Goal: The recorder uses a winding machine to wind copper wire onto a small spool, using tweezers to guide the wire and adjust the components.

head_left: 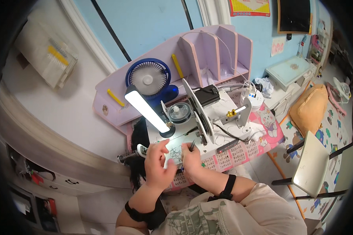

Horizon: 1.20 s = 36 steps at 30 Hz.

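My left hand [159, 163] is raised over the front of a white board [157, 135], its fingers apart and curved, with nothing visible in them. Close to its right, my right hand [191, 159] is closed round a slim dark tool [192, 145] whose tip points up and away; its exact kind is too small to tell. Between and beyond the hands, thin dark strands [175, 152] lie loosely on the board. Behind them stands a small winding machine with an upright disc [200, 113] and a clear-topped spool [179, 112]. A lit white lamp [147, 109] leans over the left part.
A blue fan [148, 78] and a lilac shelf [208, 55] stand at the back. A black box [207, 95] and a brass-coloured fitting [231, 112] sit on the machine's right side. Dark hair-like strands [138, 166] hang at the left edge. A chair [312, 164] stands to the right.
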Each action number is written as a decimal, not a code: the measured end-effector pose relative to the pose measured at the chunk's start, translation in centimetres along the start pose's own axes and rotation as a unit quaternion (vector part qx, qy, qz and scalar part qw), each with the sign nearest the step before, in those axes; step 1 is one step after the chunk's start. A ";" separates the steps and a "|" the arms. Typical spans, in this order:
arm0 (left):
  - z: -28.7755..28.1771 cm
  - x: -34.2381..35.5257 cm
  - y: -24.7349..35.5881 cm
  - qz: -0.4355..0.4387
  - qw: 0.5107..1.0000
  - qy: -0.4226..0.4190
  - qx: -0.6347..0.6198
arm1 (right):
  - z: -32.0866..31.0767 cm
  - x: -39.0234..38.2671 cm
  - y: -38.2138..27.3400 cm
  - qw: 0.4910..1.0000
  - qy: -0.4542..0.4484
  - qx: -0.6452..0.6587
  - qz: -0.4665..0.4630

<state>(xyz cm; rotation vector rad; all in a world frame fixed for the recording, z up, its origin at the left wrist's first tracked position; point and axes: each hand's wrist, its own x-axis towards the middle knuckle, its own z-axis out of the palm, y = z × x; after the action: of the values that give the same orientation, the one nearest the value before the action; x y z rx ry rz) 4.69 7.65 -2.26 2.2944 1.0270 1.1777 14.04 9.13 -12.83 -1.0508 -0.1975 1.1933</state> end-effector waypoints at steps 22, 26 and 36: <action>-3.4 -3.9 4.9 -0.131 0.895 -0.189 -0.383 | -3.7 -9.0 -11.1 0.833 -0.356 -0.291 -0.307; -4.1 -4.9 5.2 -0.106 0.895 -0.220 -0.374 | -2.6 -11.3 -13.4 0.724 -0.385 -0.378 -0.430; -5.3 -6.4 7.4 -0.055 0.915 -0.111 -0.385 | -3.0 -14.7 -14.8 0.752 -0.347 -0.392 -0.400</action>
<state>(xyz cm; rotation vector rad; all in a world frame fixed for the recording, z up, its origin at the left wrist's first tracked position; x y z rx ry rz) 1.15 -2.15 1.80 1.6616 0.4664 1.0019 19.63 -4.45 2.27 -0.9723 -1.6930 0.6049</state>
